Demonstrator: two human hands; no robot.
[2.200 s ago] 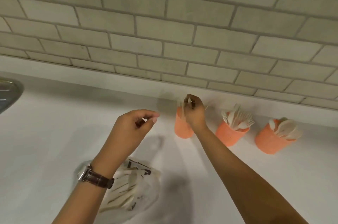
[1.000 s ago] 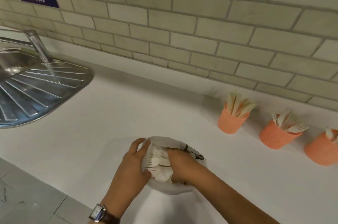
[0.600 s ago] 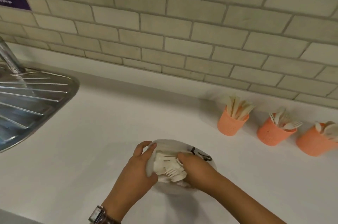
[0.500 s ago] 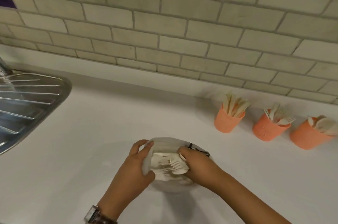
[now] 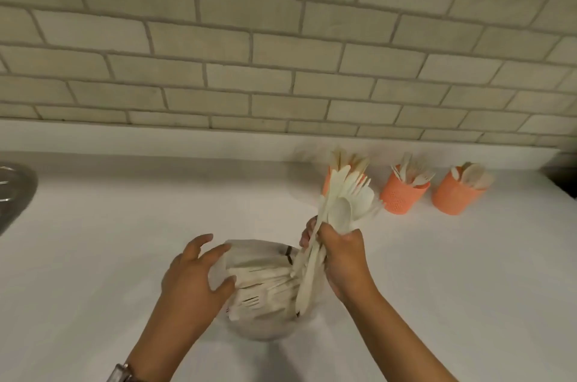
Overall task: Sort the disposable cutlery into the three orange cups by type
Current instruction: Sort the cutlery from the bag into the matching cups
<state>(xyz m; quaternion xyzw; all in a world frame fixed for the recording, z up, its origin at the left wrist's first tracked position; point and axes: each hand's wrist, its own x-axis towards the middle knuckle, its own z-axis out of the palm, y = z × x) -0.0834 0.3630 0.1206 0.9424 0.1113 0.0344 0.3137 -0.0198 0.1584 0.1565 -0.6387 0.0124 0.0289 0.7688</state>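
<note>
**Cutlery sort: status at inspection**

Item under sort: a bundle of cutlery (image 5: 340, 210), pale cream disposable pieces, mixed in type. Fork tines, 1 spoon bowl and a long knife-like blade are identifiable at its upper end. The bundle stands roughly upright, fanned at the top, its lower ends reaching down into the mouth of a translucent bag (image 5: 265, 324). The bag lies on the white counter (image 5: 109, 225), front and centre, and holds more loose cutlery (image 5: 262, 281) of the same colour, lying mostly sideways.

Receptacles: 3 orange cups stand in a row at the back of the counter, near the tiled wall (image 5: 281, 54). The left cup (image 5: 327, 182) is partly hidden behind the raised bundle; its contents look like flat knives, though blur prevents certainty. The middle cup (image 5: 402, 197) holds forks. The right cup (image 5: 456, 197) holds spoons.

Hands: the right hand (image 5: 343, 257) is clenched around the middle of the bundle, fingers and thumb wrapped tight. The left hand (image 5: 193, 281) has its fingers spread and fairly straight, pressing against the left side of the bag, thumb laid over the plastic. The 2 hands are apart, with the bag between them.

Other: a metal sink (image 5: 15, 191) edge at far left; a wristwatch (image 5: 121, 377) on the left wrist.
</note>
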